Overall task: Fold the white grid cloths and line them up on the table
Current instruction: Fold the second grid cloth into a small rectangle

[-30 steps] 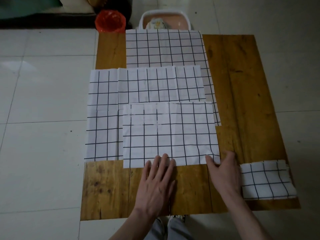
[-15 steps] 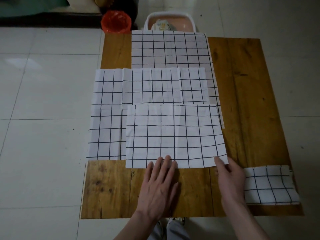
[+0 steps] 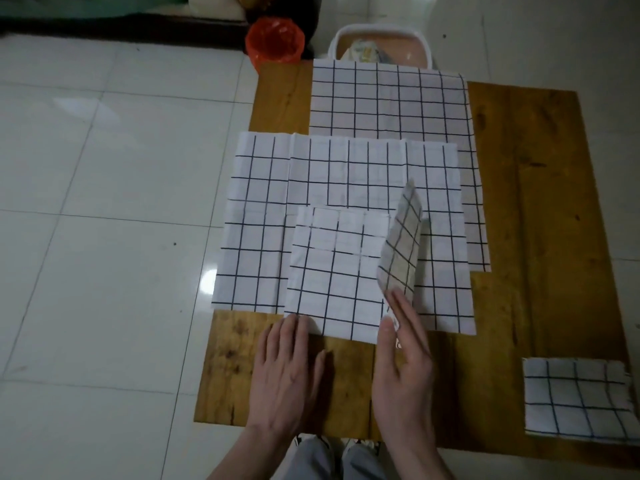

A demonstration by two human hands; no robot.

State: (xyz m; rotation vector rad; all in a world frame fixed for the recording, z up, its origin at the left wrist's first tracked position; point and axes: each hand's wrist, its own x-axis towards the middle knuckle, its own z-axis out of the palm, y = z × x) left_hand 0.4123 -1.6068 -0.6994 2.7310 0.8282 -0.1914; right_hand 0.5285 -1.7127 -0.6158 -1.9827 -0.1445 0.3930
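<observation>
The top cloth point(image 3: 332, 271) lies on the tabletop point(image 3: 540, 237) just ahead of both hands, resting over a second cloth point(image 3: 263, 220), which in turn overlaps a third cloth point(image 3: 388, 98) farther out. One folded cloth point(image 3: 575, 400) sits well to the right of the right hand, near the tabletop's near edge.

Left hand point(image 3: 287, 372): flat, fingers straight and together, fingertips touching the near left corner of the top cloth and pinning it. It grips nothing.

Right hand point(image 3: 403, 368): thumb and fingers pinch the near right corner of the top cloth. The flap point(image 3: 401, 244) stands raised, roughly upright, leaning left over the cloth's flat half.

Step in hand, by judgement: first fold of the top cloth, right half going over left. The fold is about halfway through; the flap is up but not laid down.

Next move calls for carrying the pinched corner leftward until it meets the corner under the left hand, matching edges along the grid lines, then pressing the crease flat. The left hand needs to hold its pin so the cloth does not slide on the layer beneath. Risk: the cloth below may drag along.

Beyond the far edge of the tabletop, on the floor: a red bin point(image 3: 275, 39) and a white basket point(image 3: 381, 43).
</observation>
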